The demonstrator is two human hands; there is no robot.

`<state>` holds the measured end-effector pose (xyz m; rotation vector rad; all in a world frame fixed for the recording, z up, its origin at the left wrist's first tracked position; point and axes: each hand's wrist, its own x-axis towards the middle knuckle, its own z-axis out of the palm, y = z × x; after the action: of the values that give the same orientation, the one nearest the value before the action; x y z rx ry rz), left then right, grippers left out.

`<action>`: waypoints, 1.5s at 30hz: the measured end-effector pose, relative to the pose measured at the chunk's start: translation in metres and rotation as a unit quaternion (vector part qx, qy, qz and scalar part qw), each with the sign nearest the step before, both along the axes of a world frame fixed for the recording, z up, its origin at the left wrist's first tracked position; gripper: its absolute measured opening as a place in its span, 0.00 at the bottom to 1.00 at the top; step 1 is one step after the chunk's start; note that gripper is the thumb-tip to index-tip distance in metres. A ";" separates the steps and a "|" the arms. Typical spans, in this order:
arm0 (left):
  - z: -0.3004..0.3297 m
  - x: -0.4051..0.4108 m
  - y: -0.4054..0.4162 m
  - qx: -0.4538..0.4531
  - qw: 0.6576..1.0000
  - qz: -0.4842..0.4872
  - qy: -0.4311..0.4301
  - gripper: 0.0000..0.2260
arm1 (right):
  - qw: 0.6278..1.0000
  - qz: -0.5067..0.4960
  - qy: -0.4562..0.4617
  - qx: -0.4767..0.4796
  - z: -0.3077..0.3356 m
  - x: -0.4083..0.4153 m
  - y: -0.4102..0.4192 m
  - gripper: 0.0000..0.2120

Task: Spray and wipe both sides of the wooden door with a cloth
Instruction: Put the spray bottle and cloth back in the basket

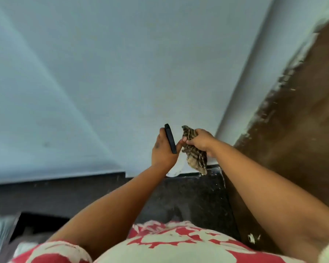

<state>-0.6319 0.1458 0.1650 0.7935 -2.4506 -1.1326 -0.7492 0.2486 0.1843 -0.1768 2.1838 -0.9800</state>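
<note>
My left hand holds a thin black phone-like object upright, fingers wrapped behind it. Close to its right, my right hand grips a bunched striped brown cloth, whose loose end hangs down below the fist. A fingertip of the right hand touches the black object's lower edge. The brown wooden door stands at the right, its edge flecked with white paint, about a forearm's length from both hands. No spray bottle is in view.
A pale blue-grey wall fills the view ahead. Below it runs a dark skirting and a dark speckled floor. A dark opening or step lies at the lower left.
</note>
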 end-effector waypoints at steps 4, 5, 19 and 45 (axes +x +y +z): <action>-0.005 0.070 -0.028 0.024 0.989 0.146 -0.006 0.31 | 0.985 0.166 0.043 0.033 -0.002 0.042 -0.068 0.26; -0.006 0.087 -0.032 0.029 0.984 0.177 -0.009 0.31 | 0.979 0.196 0.048 0.034 -0.004 0.053 -0.081 0.26; -0.076 0.367 -0.013 0.131 0.834 0.533 -0.054 0.23 | 0.848 0.525 -0.003 0.075 -0.086 0.312 -0.181 0.22; -0.145 0.622 -0.164 0.276 0.783 0.539 -0.145 0.42 | 0.781 0.600 0.108 0.132 -0.154 0.546 -0.370 0.19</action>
<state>-0.0096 -0.0180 0.0202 2.2626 -1.2609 -1.2138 -0.2033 -0.1215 0.0303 -1.3882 1.7752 0.0992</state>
